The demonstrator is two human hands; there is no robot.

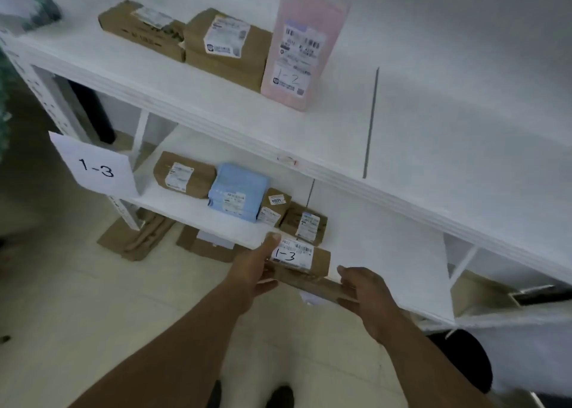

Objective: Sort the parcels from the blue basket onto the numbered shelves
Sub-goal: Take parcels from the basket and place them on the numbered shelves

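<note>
Gripping parcel (305, 268): left hand (257, 268), right hand (365, 296), fingers (267, 284) partly hidden.

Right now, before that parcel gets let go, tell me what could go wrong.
1. The brown parcel marked 1-3, gripped by the left hand and right hand, is only at the front edge of the lower shelf; released here, it may tip onto the floor.
2. Pushed straight in, it could shove the small boxes just behind it out of place.
</note>
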